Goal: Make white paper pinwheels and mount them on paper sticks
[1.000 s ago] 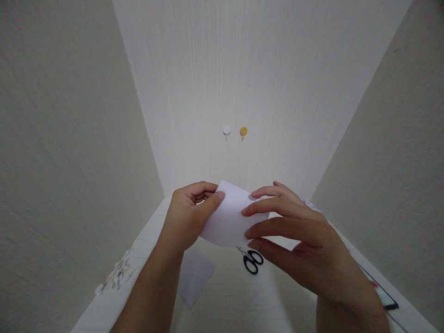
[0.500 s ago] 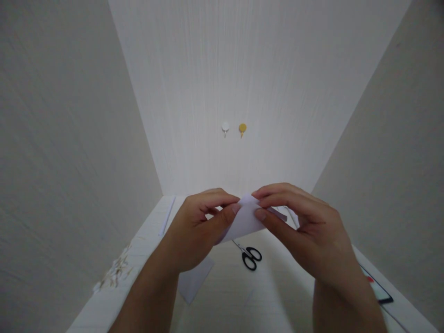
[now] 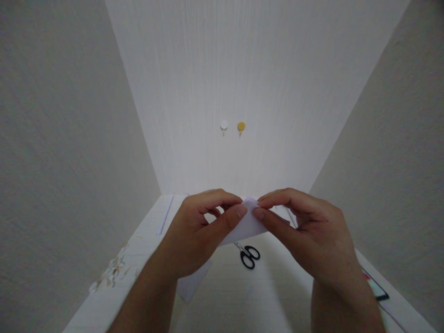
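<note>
A folded piece of white paper (image 3: 244,230) is held up above the table between both hands. My left hand (image 3: 204,233) pinches its upper left side, thumb in front and fingers behind. My right hand (image 3: 305,231) grips the right side near the peak between thumb and fingertips. Below the paper lie scissors (image 3: 248,255) with black handles, their blades partly hidden by it. Another sheet of white paper (image 3: 192,284) lies on the table by my left forearm, which covers part of it.
Small white and tan scraps (image 3: 111,273) are heaped at the table's left edge. A white strip (image 3: 164,215) lies at the back left. A dark-edged flat object (image 3: 376,286) sits at the right. One white hook (image 3: 224,125) and one yellow hook (image 3: 241,126) are on the back wall.
My left thumb has slid up and right toward the paper's peak. The right fingertips have shifted slightly, closing over the paper's edge. Both hands still hold the paper.
</note>
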Tool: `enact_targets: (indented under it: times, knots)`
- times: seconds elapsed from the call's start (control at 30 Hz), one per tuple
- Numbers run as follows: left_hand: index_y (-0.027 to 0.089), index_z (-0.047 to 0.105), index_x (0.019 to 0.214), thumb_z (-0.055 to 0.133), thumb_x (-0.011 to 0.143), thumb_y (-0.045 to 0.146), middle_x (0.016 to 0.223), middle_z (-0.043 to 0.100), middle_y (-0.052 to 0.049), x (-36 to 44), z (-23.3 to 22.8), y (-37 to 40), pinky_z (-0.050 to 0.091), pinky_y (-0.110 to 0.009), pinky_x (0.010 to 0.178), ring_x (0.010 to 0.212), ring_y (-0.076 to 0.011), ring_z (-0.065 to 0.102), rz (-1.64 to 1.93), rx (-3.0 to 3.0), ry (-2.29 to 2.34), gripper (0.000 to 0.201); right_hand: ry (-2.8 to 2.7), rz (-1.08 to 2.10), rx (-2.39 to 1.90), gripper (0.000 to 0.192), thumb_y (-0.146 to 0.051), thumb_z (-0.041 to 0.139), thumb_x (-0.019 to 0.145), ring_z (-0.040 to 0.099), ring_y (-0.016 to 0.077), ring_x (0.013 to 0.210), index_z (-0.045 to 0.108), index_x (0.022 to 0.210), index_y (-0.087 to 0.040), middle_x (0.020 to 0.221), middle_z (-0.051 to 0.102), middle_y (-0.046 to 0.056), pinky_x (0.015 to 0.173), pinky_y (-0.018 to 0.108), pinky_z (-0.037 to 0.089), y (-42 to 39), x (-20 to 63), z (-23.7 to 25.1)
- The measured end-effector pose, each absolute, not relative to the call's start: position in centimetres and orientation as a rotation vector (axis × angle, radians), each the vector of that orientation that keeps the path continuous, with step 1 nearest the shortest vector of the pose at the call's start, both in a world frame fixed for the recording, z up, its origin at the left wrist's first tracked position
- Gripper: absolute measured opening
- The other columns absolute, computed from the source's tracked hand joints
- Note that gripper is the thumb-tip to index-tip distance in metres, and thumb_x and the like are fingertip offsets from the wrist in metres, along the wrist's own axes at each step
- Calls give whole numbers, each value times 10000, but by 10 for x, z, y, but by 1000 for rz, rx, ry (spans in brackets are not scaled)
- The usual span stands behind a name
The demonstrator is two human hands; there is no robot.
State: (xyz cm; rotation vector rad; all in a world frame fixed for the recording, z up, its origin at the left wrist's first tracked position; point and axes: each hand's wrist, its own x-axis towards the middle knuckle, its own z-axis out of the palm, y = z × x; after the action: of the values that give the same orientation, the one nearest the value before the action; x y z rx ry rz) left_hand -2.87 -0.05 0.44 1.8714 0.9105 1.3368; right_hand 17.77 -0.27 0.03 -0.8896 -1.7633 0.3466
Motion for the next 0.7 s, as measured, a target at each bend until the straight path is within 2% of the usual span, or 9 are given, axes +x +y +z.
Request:
enact_targets:
  times: [0.3, 0.7]
  knots:
    - [235, 782, 879, 691, 945, 257, 778, 715, 16, -27, 4, -3, 461, -172, 543, 684, -107, 606, 1404, 1934, 936, 115, -1716, 430, -891, 35, -242, 767, 915, 665, 154, 742, 751, 900, -269, 858, 753, -5, 609, 250, 517, -5, 176, -2]
    - [235, 777, 881, 696, 936, 231, 769, 705, 17, -29, 3, -4, 454, -181, 541, 691, -107, 607, 1439, 1974, 927, 97, -1668, 462, -837, 68, -203, 767, 903, 662, 145, 729, 741, 896, -265, 847, 731, -4, 553, 228, 505, -6, 173, -1]
